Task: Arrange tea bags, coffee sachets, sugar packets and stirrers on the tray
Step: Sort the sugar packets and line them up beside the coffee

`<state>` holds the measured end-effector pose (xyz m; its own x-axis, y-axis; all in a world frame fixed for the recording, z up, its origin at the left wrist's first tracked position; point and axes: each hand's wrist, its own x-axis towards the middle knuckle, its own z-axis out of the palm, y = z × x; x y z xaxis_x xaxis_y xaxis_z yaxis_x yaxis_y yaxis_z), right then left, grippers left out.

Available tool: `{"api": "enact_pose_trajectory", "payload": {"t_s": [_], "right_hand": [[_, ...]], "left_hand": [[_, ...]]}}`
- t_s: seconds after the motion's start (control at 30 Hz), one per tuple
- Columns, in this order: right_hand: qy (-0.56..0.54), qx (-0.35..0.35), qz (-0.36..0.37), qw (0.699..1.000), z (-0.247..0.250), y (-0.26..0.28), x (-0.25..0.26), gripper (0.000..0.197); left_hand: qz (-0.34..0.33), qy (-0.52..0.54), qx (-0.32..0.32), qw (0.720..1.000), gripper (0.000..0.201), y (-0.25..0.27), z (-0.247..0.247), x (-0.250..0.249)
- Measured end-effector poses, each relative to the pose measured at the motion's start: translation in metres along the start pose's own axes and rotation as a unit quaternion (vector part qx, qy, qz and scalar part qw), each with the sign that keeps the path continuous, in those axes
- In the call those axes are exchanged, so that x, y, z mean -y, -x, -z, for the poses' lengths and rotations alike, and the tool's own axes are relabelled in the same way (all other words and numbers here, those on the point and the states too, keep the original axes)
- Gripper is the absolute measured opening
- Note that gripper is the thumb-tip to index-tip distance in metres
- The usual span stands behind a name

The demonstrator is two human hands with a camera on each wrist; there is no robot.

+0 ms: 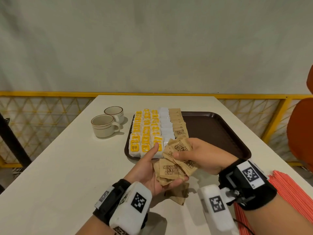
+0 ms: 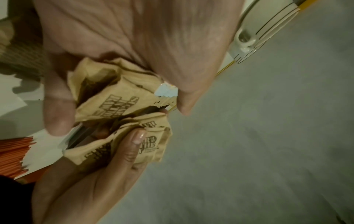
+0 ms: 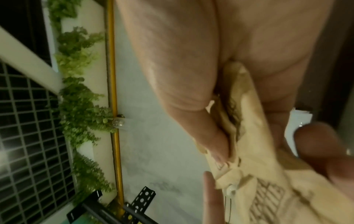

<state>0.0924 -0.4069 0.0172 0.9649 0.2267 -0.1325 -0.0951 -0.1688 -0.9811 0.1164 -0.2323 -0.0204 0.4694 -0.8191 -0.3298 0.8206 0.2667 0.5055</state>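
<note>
Just before the near edge of the dark brown tray [image 1: 211,133], both hands hold crumpled brown sugar packets. My left hand [image 1: 152,167] cups a few sugar packets [image 1: 169,170] in its curled fingers, thumb raised. My right hand [image 1: 194,153] pinches another bunch of sugar packets [image 1: 179,146] under its thumb. The left wrist view shows the packets [image 2: 114,98] between both hands. The tray's left part holds rows of yellow tea bags [image 1: 145,131], a column of white sachets [image 1: 166,126] and a column of brown sugar packets [image 1: 178,124]. Red stirrers [image 1: 288,192] lie on the table at the right.
Two beige cups [image 1: 103,125] stand left of the tray. A few loose sugar packets [image 1: 177,194] lie on the white table under the hands. The tray's right half is bare. An orange chair [image 1: 301,129] stands at the right, and a yellow railing runs behind the table.
</note>
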Motion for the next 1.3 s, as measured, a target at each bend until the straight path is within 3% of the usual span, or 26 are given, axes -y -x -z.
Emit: {"api": "enact_pose_trajectory", "payload": {"t_s": [0.17, 0.3, 0.4, 0.53, 0.7, 1.03, 1.17, 1.3], "right_hand": [[-0.012, -0.015, 0.014, 1.000, 0.015, 0.003, -0.001, 0.033], [0.086, 0.003, 0.012, 0.996, 0.013, 0.005, -0.003, 0.022], [0.081, -0.001, 0.004, 0.997, 0.011, 0.003, -0.005, 0.018], [0.028, 0.011, -0.006, 1.000, 0.014, 0.006, -0.005, 0.027], [0.055, -0.010, 0.014, 0.998, 0.020, 0.006, -0.005, 0.033], [0.124, -0.019, 0.032, 0.992, 0.018, 0.002, -0.007, 0.024], [0.022, -0.120, 0.049, 0.991, 0.013, -0.001, -0.013, 0.015], [0.013, -0.045, 0.008, 0.999, 0.003, 0.005, -0.021, 0.023]], "left_hand": [[-0.056, 0.005, -0.032, 0.998, 0.056, -0.003, 0.001, 0.000], [-0.079, -0.017, -0.043, 0.996, 0.040, -0.003, -0.002, 0.003], [-0.082, -0.034, -0.061, 0.994, 0.028, -0.004, -0.002, 0.005], [-0.097, -0.022, -0.080, 0.992, 0.034, -0.007, 0.001, 0.006], [-0.113, -0.013, -0.062, 0.992, 0.038, -0.004, -0.001, 0.004], [-0.133, -0.076, -0.098, 0.983, 0.047, -0.009, 0.007, 0.005], [-0.188, -0.072, -0.089, 0.975, 0.039, -0.010, 0.006, 0.006], [-0.227, -0.073, -0.130, 0.962, 0.029, -0.012, 0.006, 0.005]]}}
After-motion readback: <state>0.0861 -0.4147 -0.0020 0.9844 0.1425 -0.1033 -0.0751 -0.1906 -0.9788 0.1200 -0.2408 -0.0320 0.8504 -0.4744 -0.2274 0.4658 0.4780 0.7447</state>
